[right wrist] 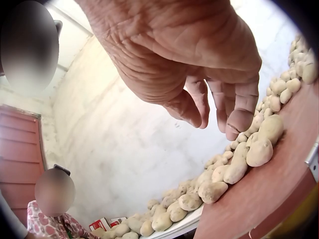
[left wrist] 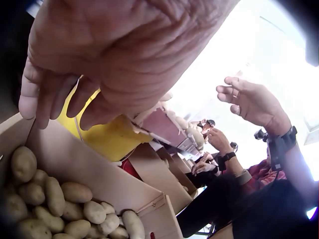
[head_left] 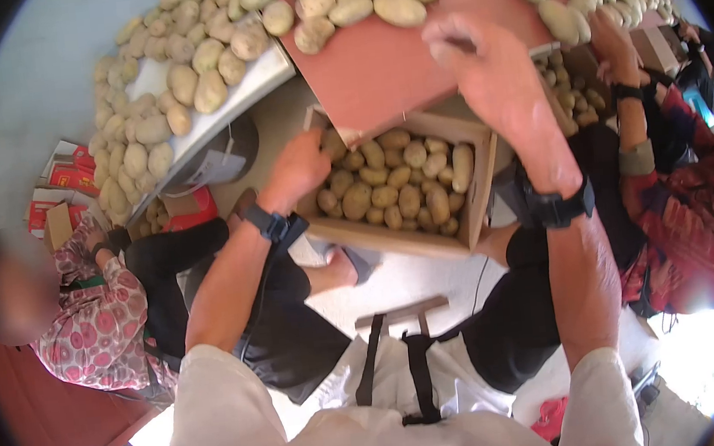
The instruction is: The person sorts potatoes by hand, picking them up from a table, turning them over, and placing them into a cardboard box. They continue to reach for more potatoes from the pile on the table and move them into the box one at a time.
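In the head view, the left hand (head_left: pixel 299 170) is over the left end of a wooden box (head_left: pixel 393 235) holding many potatoes (head_left: pixel 409 201). Its fingers hang loosely bent with nothing held, as the left wrist view shows of that hand (left wrist: pixel 94 64); whether they touch the box wall, I cannot tell. The right hand (head_left: pixel 488 64) is raised over the red tabletop (head_left: pixel 376 66), fingers slightly bent. Seen from the right wrist, this hand (right wrist: pixel 199 74) holds nothing, near a row of potatoes (right wrist: pixel 259 152) on the table.
Potatoes are heaped on the white surface (head_left: pixel 261 75) at the left and at the upper right. People sit on both sides; one person's arm (head_left: pixel 615 48) reaches in at the right. A yellow container (left wrist: pixel 107 139) stands beyond the box. A dark bucket (head_left: pixel 242 148) is below the table.
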`<state>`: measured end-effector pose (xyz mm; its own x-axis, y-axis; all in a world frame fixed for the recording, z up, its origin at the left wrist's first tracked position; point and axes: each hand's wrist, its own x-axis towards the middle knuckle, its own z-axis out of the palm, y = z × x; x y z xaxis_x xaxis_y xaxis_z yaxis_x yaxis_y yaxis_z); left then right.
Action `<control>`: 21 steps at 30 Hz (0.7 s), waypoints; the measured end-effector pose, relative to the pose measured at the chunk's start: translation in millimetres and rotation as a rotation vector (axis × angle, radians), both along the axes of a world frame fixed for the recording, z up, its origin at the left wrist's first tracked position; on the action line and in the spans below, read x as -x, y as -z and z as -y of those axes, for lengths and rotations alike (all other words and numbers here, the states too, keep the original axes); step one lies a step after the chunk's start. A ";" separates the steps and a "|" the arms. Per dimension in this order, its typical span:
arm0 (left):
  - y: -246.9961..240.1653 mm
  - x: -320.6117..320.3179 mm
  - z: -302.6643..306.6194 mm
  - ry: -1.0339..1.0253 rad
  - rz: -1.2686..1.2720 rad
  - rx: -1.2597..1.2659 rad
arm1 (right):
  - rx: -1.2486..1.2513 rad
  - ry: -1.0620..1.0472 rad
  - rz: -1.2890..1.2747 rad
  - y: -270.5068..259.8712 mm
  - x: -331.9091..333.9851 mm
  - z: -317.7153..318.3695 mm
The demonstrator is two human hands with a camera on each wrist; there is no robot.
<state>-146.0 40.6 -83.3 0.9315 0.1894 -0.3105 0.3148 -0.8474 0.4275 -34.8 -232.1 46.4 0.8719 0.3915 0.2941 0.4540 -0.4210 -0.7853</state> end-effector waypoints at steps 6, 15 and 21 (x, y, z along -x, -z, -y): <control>-30.5 -4.3 -4.1 -0.006 0.097 0.055 | 0.019 0.078 -0.104 -13.4 -2.6 0.4; -73.5 -10.9 -0.2 -0.079 0.257 0.191 | 0.069 0.172 -0.136 8.2 -38.6 -2.3; -99.5 -20.5 11.0 -0.085 0.371 0.293 | 0.231 0.081 -0.038 9.4 -62.9 -30.3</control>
<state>-125.5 29.7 16.2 0.9745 0.2243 -0.0115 0.1588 -0.6520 0.7414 28.1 -201.8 37.0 0.9121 0.3725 0.1710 0.3829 -0.6253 -0.6800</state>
